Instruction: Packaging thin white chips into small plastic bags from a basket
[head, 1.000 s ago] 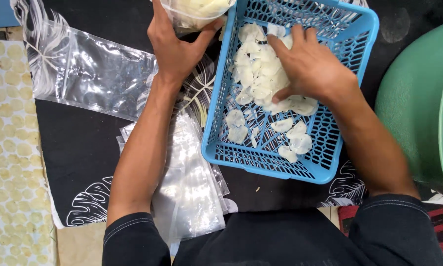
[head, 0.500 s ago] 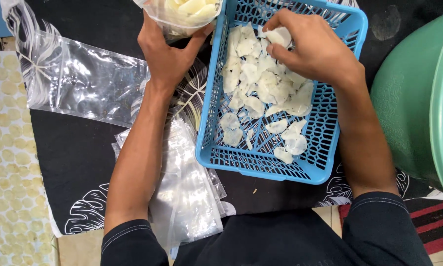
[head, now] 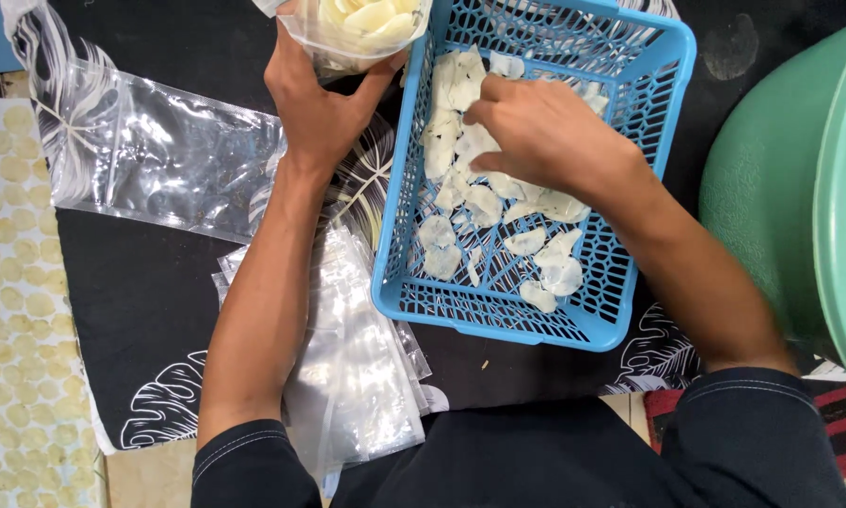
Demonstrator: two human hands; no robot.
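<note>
Left hand (head: pixel 315 108) wrapped around clear bag of chips (head: pixel 366 23), forearm stretched forward. Right hand (head: pixel 540 132) palm-down in blue basket (head: pixel 536 169), fingers curled over pale chips (head: pixel 460 155).

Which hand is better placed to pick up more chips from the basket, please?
The right hand: it already rests on the pale chips inside the blue basket, while the left hand holds the filled bag.
</note>
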